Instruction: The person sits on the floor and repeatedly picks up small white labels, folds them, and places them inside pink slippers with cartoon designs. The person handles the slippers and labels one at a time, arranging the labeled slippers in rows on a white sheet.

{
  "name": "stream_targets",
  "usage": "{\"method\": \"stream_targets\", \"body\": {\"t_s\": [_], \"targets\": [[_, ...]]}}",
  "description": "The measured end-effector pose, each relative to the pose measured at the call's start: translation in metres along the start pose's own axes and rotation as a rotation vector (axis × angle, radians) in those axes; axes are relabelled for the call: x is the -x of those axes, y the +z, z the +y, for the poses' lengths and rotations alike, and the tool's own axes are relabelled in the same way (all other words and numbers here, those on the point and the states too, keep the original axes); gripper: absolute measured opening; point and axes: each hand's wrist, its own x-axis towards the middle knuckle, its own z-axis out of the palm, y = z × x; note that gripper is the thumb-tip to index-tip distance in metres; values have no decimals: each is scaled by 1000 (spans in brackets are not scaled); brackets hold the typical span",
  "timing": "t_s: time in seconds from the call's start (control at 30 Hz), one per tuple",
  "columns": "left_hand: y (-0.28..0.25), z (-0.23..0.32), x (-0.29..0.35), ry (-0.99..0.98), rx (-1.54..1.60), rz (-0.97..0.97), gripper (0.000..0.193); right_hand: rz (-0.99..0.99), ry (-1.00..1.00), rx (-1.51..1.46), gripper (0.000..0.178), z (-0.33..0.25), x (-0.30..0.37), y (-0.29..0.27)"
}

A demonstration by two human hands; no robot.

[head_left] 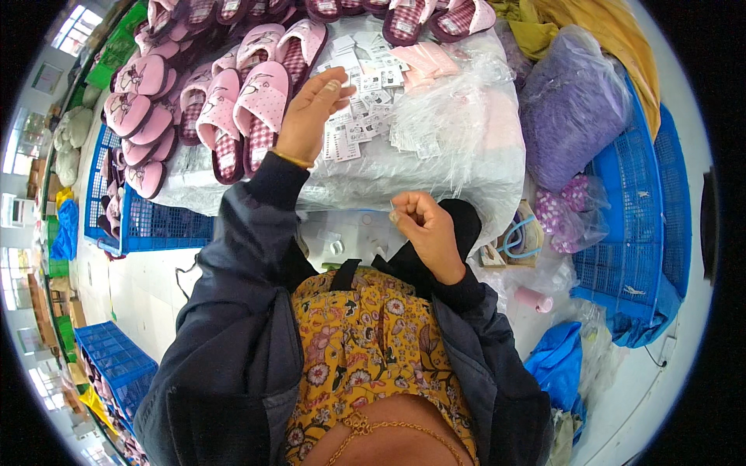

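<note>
My left hand (312, 116) reaches forward beside the pink slippers (260, 97), above the edge of a spread of small white printed labels (353, 128). Its fingers are stretched out and I see nothing held in them. My right hand (427, 233) is drawn back in front of the near edge of the plastic-wrapped work surface (342, 186). Its thumb and index finger are pinched together, with a tiny thin thing at the tips, too small to name. The slippers have dotted uppers and checked insoles, standing in pairs.
Light pink pieces (423, 62) lie behind the labels. More slippers (140, 116) are stacked at the left above a blue crate (167, 225). On the right are a wrapped purple bundle (575, 109), a blue crate (622, 225) and a pink thread spool (534, 299).
</note>
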Motion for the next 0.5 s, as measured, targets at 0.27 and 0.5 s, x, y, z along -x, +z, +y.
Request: {"method": "stream_targets", "body": {"t_s": [0.27,0.5], "targets": [[51,114,88,151,-47,-469,18,17,92,35,22,1,1,0],[-23,0,23,168,-981,211,34,22,11,-5,22,6,3,3]]}}
